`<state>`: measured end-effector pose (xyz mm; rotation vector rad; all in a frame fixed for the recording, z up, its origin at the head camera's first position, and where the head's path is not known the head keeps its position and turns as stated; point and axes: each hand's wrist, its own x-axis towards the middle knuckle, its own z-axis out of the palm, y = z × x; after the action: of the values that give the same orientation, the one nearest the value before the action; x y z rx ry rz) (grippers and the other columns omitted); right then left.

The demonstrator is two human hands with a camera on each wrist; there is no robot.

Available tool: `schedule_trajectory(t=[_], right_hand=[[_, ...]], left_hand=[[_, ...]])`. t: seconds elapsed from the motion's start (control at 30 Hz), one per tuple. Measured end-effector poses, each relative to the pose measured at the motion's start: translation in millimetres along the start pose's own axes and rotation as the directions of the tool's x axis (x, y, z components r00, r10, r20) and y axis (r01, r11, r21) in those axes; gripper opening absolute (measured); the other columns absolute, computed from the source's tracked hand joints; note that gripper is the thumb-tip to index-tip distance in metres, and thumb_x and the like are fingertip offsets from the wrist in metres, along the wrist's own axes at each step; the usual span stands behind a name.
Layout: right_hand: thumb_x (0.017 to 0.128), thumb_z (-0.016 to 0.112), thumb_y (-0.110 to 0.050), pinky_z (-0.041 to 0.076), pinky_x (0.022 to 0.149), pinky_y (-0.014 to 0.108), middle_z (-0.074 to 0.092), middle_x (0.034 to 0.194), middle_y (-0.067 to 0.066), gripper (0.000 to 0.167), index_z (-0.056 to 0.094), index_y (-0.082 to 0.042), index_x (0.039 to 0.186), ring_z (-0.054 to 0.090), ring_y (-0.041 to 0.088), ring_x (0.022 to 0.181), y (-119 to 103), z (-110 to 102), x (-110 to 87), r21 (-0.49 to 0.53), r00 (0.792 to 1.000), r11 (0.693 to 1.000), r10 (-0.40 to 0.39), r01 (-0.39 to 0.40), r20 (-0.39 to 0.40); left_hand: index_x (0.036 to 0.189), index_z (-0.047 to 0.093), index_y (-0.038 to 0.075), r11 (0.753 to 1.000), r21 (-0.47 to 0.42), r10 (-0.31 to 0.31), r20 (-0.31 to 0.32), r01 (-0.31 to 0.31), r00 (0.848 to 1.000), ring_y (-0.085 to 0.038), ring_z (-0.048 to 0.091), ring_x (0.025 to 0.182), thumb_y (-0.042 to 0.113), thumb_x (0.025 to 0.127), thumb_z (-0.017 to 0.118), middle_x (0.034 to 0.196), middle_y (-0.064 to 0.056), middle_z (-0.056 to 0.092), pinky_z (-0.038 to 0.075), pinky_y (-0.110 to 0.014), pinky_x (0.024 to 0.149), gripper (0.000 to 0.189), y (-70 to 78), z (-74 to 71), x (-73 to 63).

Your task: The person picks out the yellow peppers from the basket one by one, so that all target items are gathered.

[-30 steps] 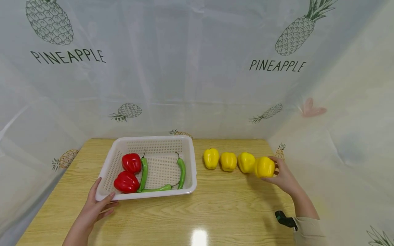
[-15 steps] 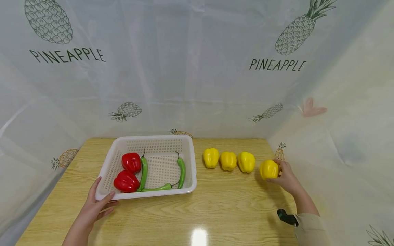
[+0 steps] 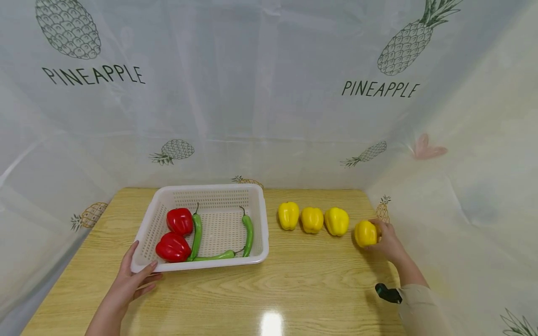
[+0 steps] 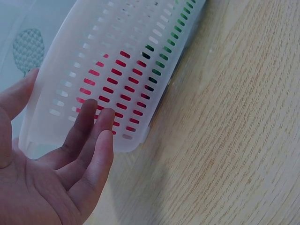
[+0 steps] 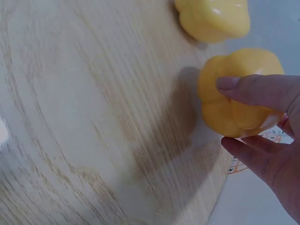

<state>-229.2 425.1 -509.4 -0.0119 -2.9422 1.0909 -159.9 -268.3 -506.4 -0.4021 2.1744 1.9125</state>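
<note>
At the table's right end my right hand (image 3: 387, 241) grips a yellow bell pepper (image 3: 365, 234). In the right wrist view the thumb lies across this pepper (image 5: 241, 110) and the other fingers are under its far side. A row of three more yellow bell peppers (image 3: 312, 220) lies to its left, separated from it by a gap. My left hand (image 3: 128, 284) holds the near left corner of a white plastic basket (image 3: 265, 224), with a fingertip over the rim. In the left wrist view several of its fingers (image 4: 101, 140) are loosely bent beside the slotted wall (image 4: 61, 89).
Inside the basket two red bell peppers (image 3: 173, 248) sit on the left, with three long green peppers (image 3: 248, 235) around the floor. The wooden table (image 3: 294, 289) ends at a pineapple-printed sheet (image 3: 269, 116) behind and at both sides.
The right hand has moved the yellow bell pepper slightly right and down, away from the other three, opening a gap. The left hand and basket have stayed in place.
</note>
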Motion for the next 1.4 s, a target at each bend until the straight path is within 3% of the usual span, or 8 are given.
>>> schedule_trajectory(t=[0.4,0.67,1.4], right_hand=[[0.07,0.084,0.001,0.028,0.095,0.074,0.021,0.136,0.037,0.087,0.034,0.004,0.142,0.032,0.058,0.119,3.0,1.1,20.4,-0.07,1.0,0.997,-0.007,0.008,0.011],[0.07,0.085,-0.002,0.027,0.094,0.075,0.018,0.137,0.042,0.089,0.034,0.006,0.142,0.024,0.061,0.122,3.0,-0.7,28.7,-0.081,0.999,0.997,-0.012,0.015,0.037],[0.073,0.084,-0.005,0.028,0.095,0.075,0.02,0.137,0.041,0.088,0.032,0.005,0.144,0.029,0.061,0.12,-2.0,-0.1,35.2,-0.091,0.996,0.996,0.019,-0.011,0.082]], left_hand=[[0.153,-0.013,0.042,1.0,-0.007,-0.011,0.004,0.011,1.0,-0.019,0.07,0.088,0.027,0.097,0.062,0.104,0.008,0.062,0.057,-0.036,0.075,0.094,1.1,0.0,-0.9],[0.152,-0.015,0.042,0.999,-0.005,-0.033,0.008,0.033,0.999,-0.019,0.07,0.09,0.027,0.097,0.063,0.114,0.001,0.059,0.057,-0.037,0.078,0.097,3.0,0.4,0.1],[0.153,-0.015,0.039,0.999,-0.005,-0.035,0.007,0.035,0.999,-0.018,0.07,0.089,0.026,0.097,0.062,0.118,-0.001,0.057,0.057,-0.037,0.077,0.096,2.7,0.3,1.3]])
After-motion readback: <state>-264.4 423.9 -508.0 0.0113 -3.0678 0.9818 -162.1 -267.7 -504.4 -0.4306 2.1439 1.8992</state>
